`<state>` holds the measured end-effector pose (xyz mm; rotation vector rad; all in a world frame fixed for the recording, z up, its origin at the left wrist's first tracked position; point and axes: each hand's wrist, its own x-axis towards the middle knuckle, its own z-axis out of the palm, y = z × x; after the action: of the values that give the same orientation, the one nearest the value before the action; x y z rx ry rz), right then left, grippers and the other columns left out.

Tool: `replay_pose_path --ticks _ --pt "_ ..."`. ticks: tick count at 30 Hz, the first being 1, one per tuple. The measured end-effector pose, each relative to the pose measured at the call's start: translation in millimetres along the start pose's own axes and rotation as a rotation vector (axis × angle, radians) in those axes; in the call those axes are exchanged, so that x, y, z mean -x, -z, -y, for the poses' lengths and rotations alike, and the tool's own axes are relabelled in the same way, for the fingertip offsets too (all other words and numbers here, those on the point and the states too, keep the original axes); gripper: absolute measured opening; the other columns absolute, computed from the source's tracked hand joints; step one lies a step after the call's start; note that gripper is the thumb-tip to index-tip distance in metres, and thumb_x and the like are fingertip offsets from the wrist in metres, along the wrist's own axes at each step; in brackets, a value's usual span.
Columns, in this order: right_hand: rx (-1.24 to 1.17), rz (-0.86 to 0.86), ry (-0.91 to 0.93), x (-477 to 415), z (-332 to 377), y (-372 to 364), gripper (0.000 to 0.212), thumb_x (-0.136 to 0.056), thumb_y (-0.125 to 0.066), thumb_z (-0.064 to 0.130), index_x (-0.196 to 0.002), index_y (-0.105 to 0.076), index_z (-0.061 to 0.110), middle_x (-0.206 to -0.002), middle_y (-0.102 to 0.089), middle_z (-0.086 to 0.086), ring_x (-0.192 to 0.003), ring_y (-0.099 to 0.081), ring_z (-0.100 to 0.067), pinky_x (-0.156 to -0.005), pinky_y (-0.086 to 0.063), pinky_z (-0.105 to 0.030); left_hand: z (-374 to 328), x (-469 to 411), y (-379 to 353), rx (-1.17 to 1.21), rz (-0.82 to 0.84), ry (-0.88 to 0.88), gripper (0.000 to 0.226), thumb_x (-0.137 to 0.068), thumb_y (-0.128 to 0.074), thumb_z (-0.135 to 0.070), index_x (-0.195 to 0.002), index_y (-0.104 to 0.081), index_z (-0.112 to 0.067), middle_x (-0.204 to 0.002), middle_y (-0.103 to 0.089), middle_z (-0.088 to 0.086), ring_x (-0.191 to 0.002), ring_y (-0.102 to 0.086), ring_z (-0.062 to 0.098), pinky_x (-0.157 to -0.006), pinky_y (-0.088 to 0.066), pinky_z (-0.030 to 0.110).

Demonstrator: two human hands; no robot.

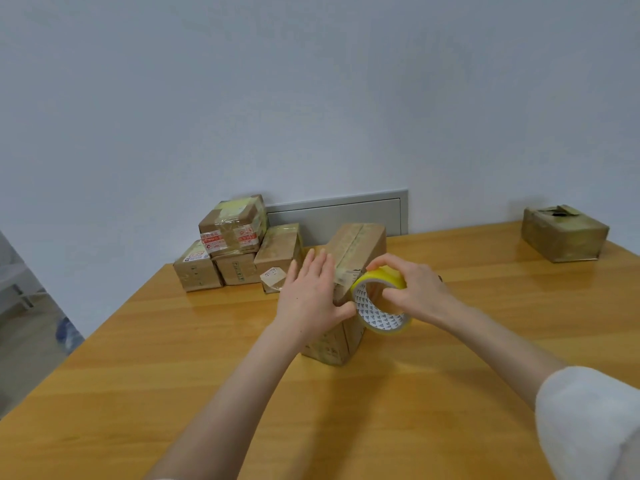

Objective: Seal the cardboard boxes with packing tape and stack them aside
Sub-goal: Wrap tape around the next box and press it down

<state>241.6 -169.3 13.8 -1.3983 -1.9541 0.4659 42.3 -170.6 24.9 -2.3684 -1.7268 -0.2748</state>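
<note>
Cardboard box (pixel 356 247) mid-bench (pixel 485 341). Left grip (pixel 311 292) flat, fingers straight, pressing its near-left face. Right grip (pixel 415 289) curled round yellow tape roll (pixel 381 277), held against the box's seam. Sealed boxes (pixel 235 251) stacked far left.

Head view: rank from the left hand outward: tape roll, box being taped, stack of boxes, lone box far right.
1. box being taped: under the left hand, touching.
2. tape roll: just right of its thumb, in the right hand.
3. stack of boxes: behind, to the left.
4. lone box: far right table corner.
</note>
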Motion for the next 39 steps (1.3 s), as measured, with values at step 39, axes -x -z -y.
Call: replay_pose_path --ticks 39 --pt "-0.285 -0.003 0.095 -6.1 1.6 12.2 0.046 -0.075 -0.074 0.015 -0.111 -0.061 0.040 -0.105 -0.061 0.023 -0.092 -0.056 0.003 -0.073 -0.041 -0.009 57.7 9.5 2.0 1.213 -0.003 0.650 0.013 -0.080 -0.071 -0.033 -0.087 -0.073 -0.023 -0.097 -0.069 0.003 -0.088 -0.064 0.020 -0.070 -0.056 0.035"
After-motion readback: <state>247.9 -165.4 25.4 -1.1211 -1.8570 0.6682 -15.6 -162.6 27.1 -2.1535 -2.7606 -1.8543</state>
